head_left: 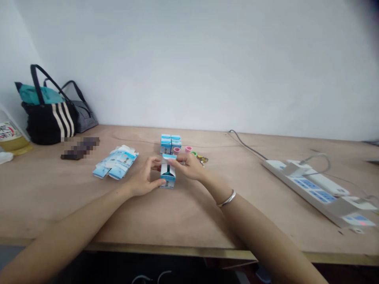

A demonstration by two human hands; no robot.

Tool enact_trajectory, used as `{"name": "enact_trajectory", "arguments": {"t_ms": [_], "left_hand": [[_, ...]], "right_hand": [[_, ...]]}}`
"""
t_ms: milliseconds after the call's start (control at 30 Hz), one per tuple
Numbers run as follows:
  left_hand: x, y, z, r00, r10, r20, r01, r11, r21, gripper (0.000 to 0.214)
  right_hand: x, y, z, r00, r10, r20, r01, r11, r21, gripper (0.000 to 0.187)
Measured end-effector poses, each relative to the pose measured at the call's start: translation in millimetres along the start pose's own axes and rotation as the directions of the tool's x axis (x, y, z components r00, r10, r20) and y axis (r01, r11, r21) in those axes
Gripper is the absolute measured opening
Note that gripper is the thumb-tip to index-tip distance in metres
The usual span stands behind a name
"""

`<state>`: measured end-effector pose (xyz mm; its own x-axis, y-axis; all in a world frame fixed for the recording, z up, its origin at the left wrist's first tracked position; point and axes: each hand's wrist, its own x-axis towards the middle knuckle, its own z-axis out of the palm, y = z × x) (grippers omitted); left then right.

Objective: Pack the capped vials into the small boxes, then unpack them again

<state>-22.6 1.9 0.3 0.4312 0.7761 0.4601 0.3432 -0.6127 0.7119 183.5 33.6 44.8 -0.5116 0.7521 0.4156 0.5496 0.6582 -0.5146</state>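
Box stood open on the table, flap raised.
Left hand grasped its side between thumb and fingers; right hand pinched the flap. Steady support and light pressure seemed best against creases.

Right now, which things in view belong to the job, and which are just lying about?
Likely job:
- open box between left hand and right hand
- flattened boxes
- standing boxes
- possibly pink rings

Likely lying about:
- black bag
- grey bag
- power strip
- bottle

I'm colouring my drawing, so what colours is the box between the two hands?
The box is blue and white, best seen in the head view.
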Motion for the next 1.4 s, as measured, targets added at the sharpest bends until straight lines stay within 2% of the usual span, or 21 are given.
{"name": "enact_trajectory", "arguments": {"t_ms": [33,100,167,200,267,333,367,467,533,700,800,967,1067,1167,1233,1400], "left_hand": [[0,1,-0.4,1.0,0.015,0.005,-0.015,1.0,-0.017,0.057],[0,2,-2.1,0.999,0.037,0.013,-0.037,0.998,-0.043,0.057],[0,3,-4.5,0.999,0.04,0.032,-0.039,0.998,-0.058,0.059],[0,3,-5.9,0.999,0.031,0.043,-0.028,0.998,-0.056,0.06],[1,3,-8.2,0.998,-0.004,0.06,0.006,0.999,-0.035,0.064],[1,2,-9.7,0.998,-0.027,0.065,0.028,0.999,-0.017,0.067],[2,2,-10.2,0.997,-0.031,0.071,0.032,0.999,-0.018,0.069],[3,2,-10.7,0.996,-0.019,0.084,0.022,0.999,-0.034,0.072],[3,1,-11.7,0.995,-0.009,0.096,0.011,1.0,-0.021,0.072],[5,3,-17.3,0.983,0.031,0.183,-0.056,0.989,0.136,0.059],[5,4,-18.5,0.978,0.048,0.204,-0.082,0.983,0.165,0.05],[3,1,-14.3,0.996,0.082,0.038,-0.084,0.994,0.065,0.055],[3,4,-14.5,0.995,0.1,-0.008,-0.098,0.989,0.107,0.055],[3,10,-17.7,0.992,0.115,0.044,-0.122,0.973,0.197,0.052],[3,13,-19.7,0.99,0.105,0.096,-0.128,0.951,0.28,0.053],[2,15,-20.6,0.976,0.06,0.208,-0.142,0.902,0.407,0.052]], "right_hand": [[2,1,4,0.999,0.043,-0.023,-0.043,0.999,0.019,0.048],[3,3,12,0.991,0.104,-0.087,-0.097,0.992,0.082,0.038],[2,3,19,0.975,0.135,-0.176,-0.112,0.985,0.135,0.027],[0,3,20,0.965,0.137,-0.225,-0.106,0.984,0.143,0.03],[-5,0,17,0.946,0.097,-0.31,-0.063,0.991,0.116,0.033],[-10,-4,10,0.941,-0.026,-0.338,0.043,0.998,0.042,0.025],[-12,-6,6,0.943,-0.112,-0.315,0.116,0.993,-0.004,0.021],[-16,-10,-4,0.934,-0.329,-0.142,0.314,0.942,-0.119,0.02],[-17,-11,-6,0.921,-0.383,-0.074,0.367,0.915,-0.168,0.022],[-15,-6,-8,0.899,-0.432,-0.075,0.417,0.894,-0.162,0.025],[-14,-2,-11,0.904,-0.426,-0.029,0.418,0.897,-0.148,0.023],[-17,1,-11,0.909,-0.417,0.0,0.415,0.905,-0.091,0.018],[-21,-3,-6,0.934,-0.352,0.061,0.357,0.926,-0.123,0.018],[-27,-9,4,0.968,-0.206,0.141,0.233,0.948,-0.215,0.012],[-29,-12,11,0.974,-0.131,0.185,0.174,0.955,-0.241,0.015],[-29,-9,16,0.964,-0.053,0.262,0.092,0.986,-0.139,0.016]]}}
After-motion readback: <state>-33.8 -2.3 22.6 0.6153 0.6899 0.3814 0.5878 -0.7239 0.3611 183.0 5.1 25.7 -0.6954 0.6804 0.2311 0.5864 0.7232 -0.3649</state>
